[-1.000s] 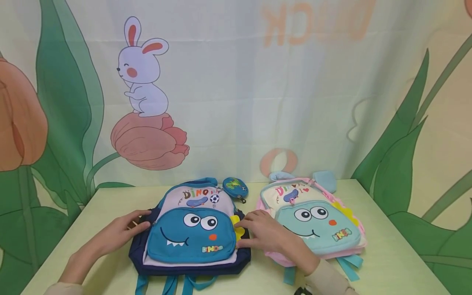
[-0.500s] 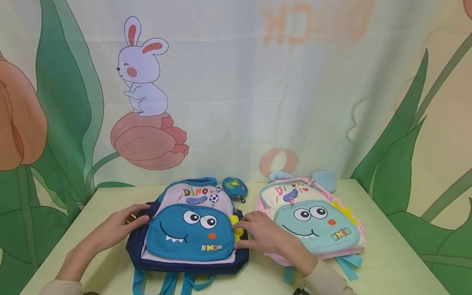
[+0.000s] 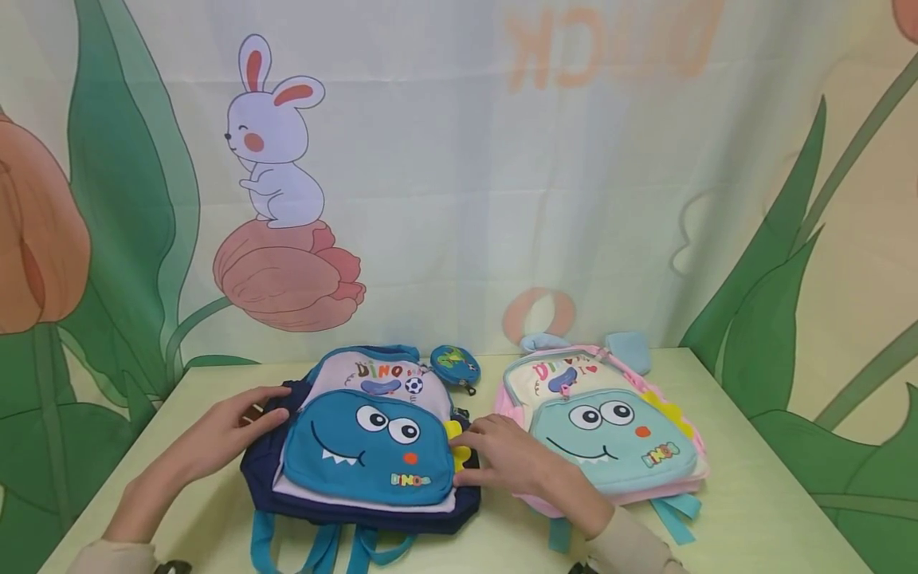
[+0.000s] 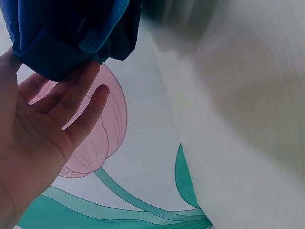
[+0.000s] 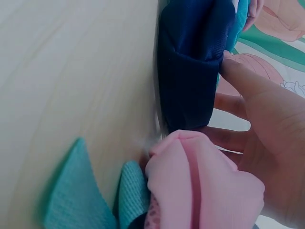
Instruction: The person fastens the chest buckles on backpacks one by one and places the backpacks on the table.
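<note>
A blue dinosaur backpack lies front up on the table, with a smiling face on its front pocket and navy sides. My left hand holds its left edge, thumb near the front pocket and fingers behind the side. In the left wrist view, those fingertips bend against the navy fabric. On the opposite edge, my right hand grips by the yellow spikes. The right wrist view shows its thumb on top of the navy side pocket and fingers along the side.
A pink and mint dinosaur backpack lies just right, partly under my right forearm. A round blue pouch hangs off the blue backpack's top. Teal straps trail toward the table's front. A printed curtain stands behind.
The blue backpack has shifted slightly left and turned a little, its lower left corner rising in the head view. My left hand has moved left with it; the right keeps its place on the edge.
</note>
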{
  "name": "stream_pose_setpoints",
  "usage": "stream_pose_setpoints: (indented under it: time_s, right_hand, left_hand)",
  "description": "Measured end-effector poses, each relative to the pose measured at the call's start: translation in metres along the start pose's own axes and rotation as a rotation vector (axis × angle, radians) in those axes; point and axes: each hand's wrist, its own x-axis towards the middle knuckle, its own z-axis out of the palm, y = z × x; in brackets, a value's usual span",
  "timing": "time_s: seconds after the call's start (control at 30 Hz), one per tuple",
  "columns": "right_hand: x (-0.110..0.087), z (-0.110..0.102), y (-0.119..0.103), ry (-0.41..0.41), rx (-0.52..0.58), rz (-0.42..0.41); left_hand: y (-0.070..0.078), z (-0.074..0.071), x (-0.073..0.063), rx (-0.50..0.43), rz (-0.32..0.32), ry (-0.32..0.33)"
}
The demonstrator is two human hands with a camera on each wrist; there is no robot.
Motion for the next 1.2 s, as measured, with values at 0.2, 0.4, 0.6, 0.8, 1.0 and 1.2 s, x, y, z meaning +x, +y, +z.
stream_pose_setpoints:
  time_s: [0.2, 0.4, 0.6, 0.8, 1.0, 1.2]
  right_hand:
    - [0.002, 0.001, -0.002, -0.006, 0.011, -0.004]
    - [0.004, 0.004, -0.003, -0.023, 0.035, 0.007]
    - [0.005, 0.005, -0.005, -0.029, 0.054, 0.001]
    - [0.007, 0.007, -0.006, -0.035, 0.059, -0.008]
    - [0.009, 0.008, -0.008, -0.048, 0.068, -0.009]
    - [0.011, 0.01, -0.01, -0.062, 0.096, -0.012]
  left_hand:
    - [0.006, -0.005, -0.001, -0.017, 0.014, 0.025]
    - [0.014, -0.008, -0.002, -0.011, 0.049, 0.072]
    - [0.024, -0.012, -0.002, -0.012, 0.08, 0.116]
    - [0.037, -0.018, 0.001, -0.014, 0.109, 0.135]
    - [0.05, -0.022, 0.002, -0.021, 0.132, 0.149]
    - [0.063, -0.026, 0.003, -0.019, 0.146, 0.161]
